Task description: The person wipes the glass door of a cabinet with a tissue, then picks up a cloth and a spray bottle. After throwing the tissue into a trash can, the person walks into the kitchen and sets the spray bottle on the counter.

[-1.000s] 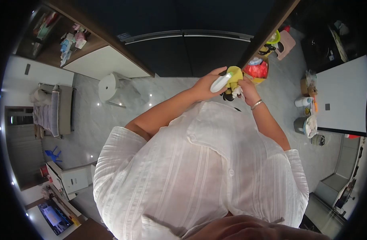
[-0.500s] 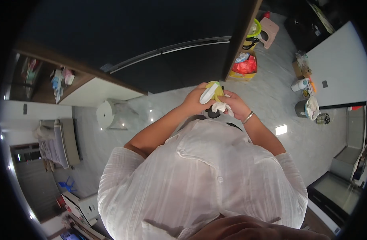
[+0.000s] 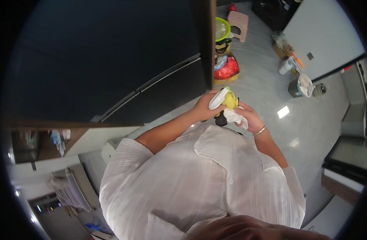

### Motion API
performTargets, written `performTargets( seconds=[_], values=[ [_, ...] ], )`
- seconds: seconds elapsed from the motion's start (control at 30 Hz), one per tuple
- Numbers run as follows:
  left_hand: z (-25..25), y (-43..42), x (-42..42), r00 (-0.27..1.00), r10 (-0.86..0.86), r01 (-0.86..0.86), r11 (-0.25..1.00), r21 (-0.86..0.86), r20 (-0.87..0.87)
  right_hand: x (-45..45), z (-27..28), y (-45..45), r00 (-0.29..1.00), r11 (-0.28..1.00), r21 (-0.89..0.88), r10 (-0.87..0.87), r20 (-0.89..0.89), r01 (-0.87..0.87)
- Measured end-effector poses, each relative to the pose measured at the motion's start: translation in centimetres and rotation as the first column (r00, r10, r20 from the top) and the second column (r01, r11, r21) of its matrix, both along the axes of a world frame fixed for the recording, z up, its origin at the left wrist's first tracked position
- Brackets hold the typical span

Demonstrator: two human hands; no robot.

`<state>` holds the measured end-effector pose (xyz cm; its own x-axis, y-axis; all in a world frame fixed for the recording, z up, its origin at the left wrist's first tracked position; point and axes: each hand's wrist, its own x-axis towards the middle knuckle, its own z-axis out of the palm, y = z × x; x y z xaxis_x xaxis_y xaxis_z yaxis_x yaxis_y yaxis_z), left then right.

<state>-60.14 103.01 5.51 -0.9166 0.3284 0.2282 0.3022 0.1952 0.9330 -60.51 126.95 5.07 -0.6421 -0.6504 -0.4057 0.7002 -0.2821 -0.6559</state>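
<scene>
My left hand (image 3: 204,107) is wrapped round a white and yellow object, whose white elongated part (image 3: 219,98) lies along the fingers. Its yellow part (image 3: 230,99) faces my right hand. Under it, a small black item (image 3: 220,119) shows below my left fingers; what it is I cannot make out. My right hand (image 3: 250,118), with a bracelet at the wrist, is closed on a crumpled white tissue (image 3: 235,117) beside the yellow part. Both hands are close together in front of my chest.
A tall dark cabinet (image 3: 111,60) stands ahead and left. Beyond its edge are a box with red bags (image 3: 226,70), a green-rimmed basin (image 3: 228,31) and a pink stool (image 3: 238,23). A bin (image 3: 296,89) and bottle (image 3: 286,66) stand on the right.
The view has turned to the right, so the cabinet and floor items have shifted left. My hands still hold the same things, and more of the white tissue shows than at first.
</scene>
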Motion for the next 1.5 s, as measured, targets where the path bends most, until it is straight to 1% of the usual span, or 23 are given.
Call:
performTargets(
  seconds=[0.1,0.13,0.17,0.2,0.23,0.27,0.3,0.37,0.4,0.5,0.53,0.6,0.67,0.77,0.8,0.93,1.03,1.13,1.27,1.37,1.4,1.47,1.5],
  values=[
    [0.7,2.9,-3.3,0.988,-0.14,0.137,0.99,0.044,0.067,1.2,0.7,3.5,0.981,0.981,0.012,-0.193,0.015,0.193],
    [0.0,4.4,-4.3,0.993,-0.107,0.103,0.992,0.071,0.049,1.5,1.0,4.4,0.961,0.962,0.007,-0.274,0.046,0.274],
    [1.6,5.8,-5.2,0.963,-0.162,0.144,0.985,0.101,0.213,1.5,1.2,5.5,0.932,0.934,0.002,-0.356,0.073,0.357],
    [2.7,7.4,-5.9,0.948,-0.189,0.158,0.978,0.136,0.257,1.5,1.3,6.9,0.922,0.923,-0.022,-0.381,0.069,0.383],
    [1.0,8.6,-7.5,0.962,-0.212,0.205,0.977,0.056,0.17,1.3,1.1,8.5,0.914,0.913,-0.054,-0.401,0.061,0.405],
    [2.8,10.7,-8.1,0.933,-0.24,0.211,0.968,0.133,0.268,0.9,0.6,10.2,0.891,0.887,-0.083,-0.451,0.053,0.454],
    [2.4,12.6,-9.3,0.942,-0.233,0.2,0.968,0.154,0.243,0.5,-0.6,12.5,0.856,0.851,-0.093,-0.51,0.091,0.517],
    [2.3,16.4,-11.5,0.912,-0.263,0.222,0.962,0.159,0.315,-0.3,-3.4,17.3,0.793,0.789,-0.107,-0.585,0.167,0.605],
    [1.7,17.1,-12.8,0.908,-0.281,0.246,0.958,0.145,0.312,-0.7,-4.4,18.2,0.707,0.711,-0.064,-0.678,0.203,0.7],
    [2.0,25.3,-17.5,0.915,-0.298,0.27,0.953,0.137,0.271,-1.6,-10.1,28.0,0.638,0.609,-0.191,-0.722,0.269,0.77],
    [2.5,28.1,-18.6,0.92,-0.3,0.266,0.95,0.163,0.252,-2.0,-10.6,30.7,0.513,0.537,-0.011,-0.801,0.308,0.844],
    [2.3,32.1,-20.3,0.923,-0.257,0.219,0.963,0.157,0.286,-1.7,-11.8,36.7,0.395,0.448,0.132,-0.869,0.297,0.885],
    [2.1,35.0,-22.7,0.917,-0.268,0.246,0.963,0.111,0.296,-1.7,-12.5,41.8,0.258,0.328,0.276,-0.93,0.261,0.904],
    [3.1,40.2,-25.7,0.913,-0.245,0.233,0.969,0.079,0.325,-4.0,-12.3,49.9,0.134,0.215,0.319,-0.957,0.257,0.923],
    [3.7,42.0,-26.4,0.918,-0.222,0.203,0.975,0.093,0.329,-5.0,-12.2,52.2,0.113,0.179,0.278,-0.965,0.238,0.944],
    [2.7,46.4,-30.5,0.916,-0.215,0.187,0.976,0.112,0.338,-10.6,-12.1,58.0,0.08,0.13,0.218,-0.972,0.222,0.967],
    [0.8,49.6,-34.5,0.914,-0.205,0.192,0.979,0.07,0.349,-16.3,-15.5,63.4,0.118,0.175,0.252,-0.967,0.227,0.952],
    [-0.2,53.1,-37.8,0.914,-0.194,0.181,0.981,0.068,0.356,-22.5,-15.3,67.2,0.149,0.181,0.292,-0.98,0.128,0.939],
    [-1.3,60.0,-43.8,0.906,-0.176,0.172,0.984,0.047,0.386,-33.2,-13.5,73.6,0.33,0.289,0.314,-0.94,-0.084,0.904],
    [-2.7,64.3,-48.0,0.897,-0.176,0.179,0.983,0.031,0.405,-39.8,-14.7,77.0,0.295,0.241,0.378,-0.951,-0.09,0.894],
    [-2.7,65.4,-49.1,0.89,-0.2,0.229,0.973,-0.022,0.41,-41.6,-17.9,79.2,0.33,0.273,0.385,-0.94,-0.088,0.881],
    [-2.8,67.9,-52.3,0.874,-0.257,0.336,0.933,-0.13,0.413,-45.1,-20.4,81.7,0.368,0.188,0.519,-0.89,-0.268,0.834],
    [-2.8,69.0,-53.4,0.873,-0.281,0.36,0.922,-0.139,0.399,-46.4,-21.4,82.5,0.393,0.137,0.576,-0.851,-0.348,0.806]
  ],
)
